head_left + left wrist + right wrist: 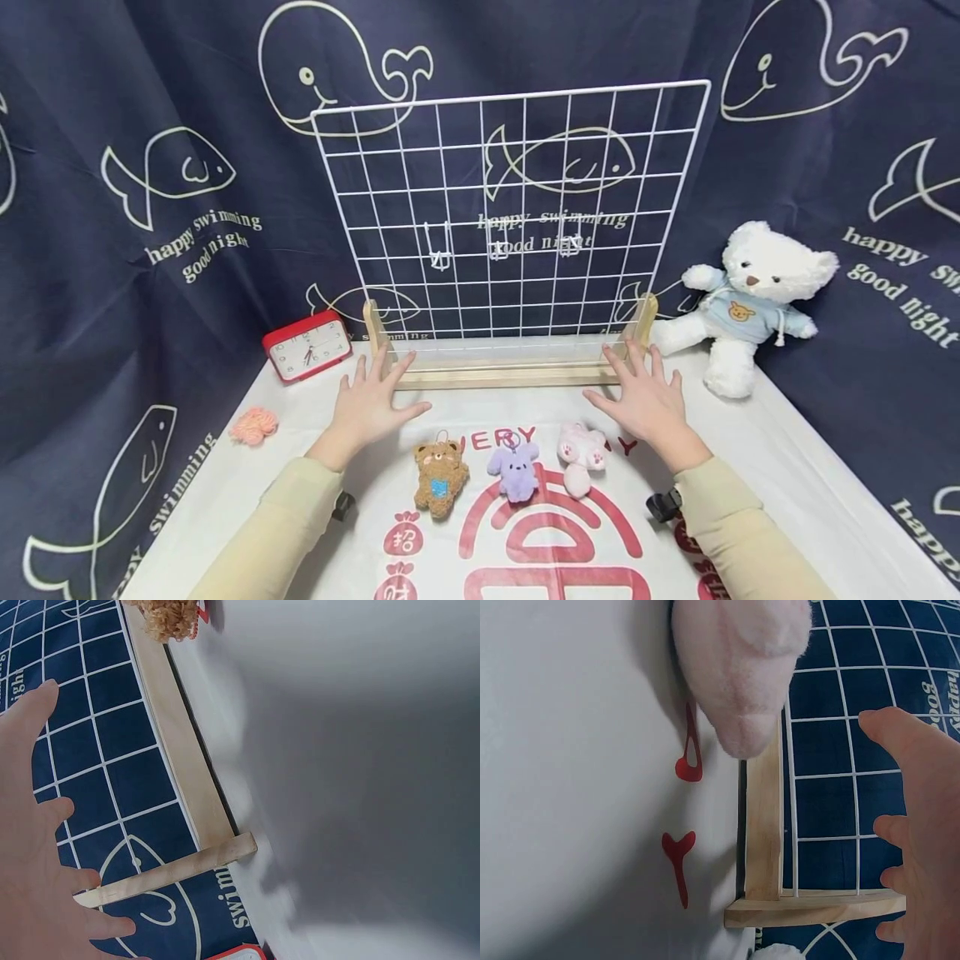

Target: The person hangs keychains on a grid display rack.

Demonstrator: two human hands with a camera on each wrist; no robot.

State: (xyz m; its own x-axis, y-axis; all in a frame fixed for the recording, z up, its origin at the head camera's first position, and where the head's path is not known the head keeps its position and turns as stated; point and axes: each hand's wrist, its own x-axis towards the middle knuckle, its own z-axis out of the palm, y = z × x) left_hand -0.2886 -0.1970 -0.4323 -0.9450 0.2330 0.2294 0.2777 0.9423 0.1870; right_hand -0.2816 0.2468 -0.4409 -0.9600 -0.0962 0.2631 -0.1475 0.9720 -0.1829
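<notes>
Both hands are spread wide with straight fingers and hold nothing. My left hand [369, 406] is near the left end of a wooden base [480, 379], and my right hand [647, 398] is near its right end. That base carries a white wire grid panel [525, 97]. Three small white hooks, including a left one [441, 258], hang on the grid. Between and below the hands lie three plush keychains: a brown bear [438, 483], a purple animal [515, 472] and a pink one [582, 454]. In the right wrist view the pink plush [742, 667] looms large.
A red alarm clock [308, 346] stands at the back left, with a coral-pink yarn-like bundle [254, 426] in front of it. A white teddy bear [750, 308] in a blue top sits at the right. Dark blue patterned cloth [187, 75] surrounds the white-covered table [337, 533].
</notes>
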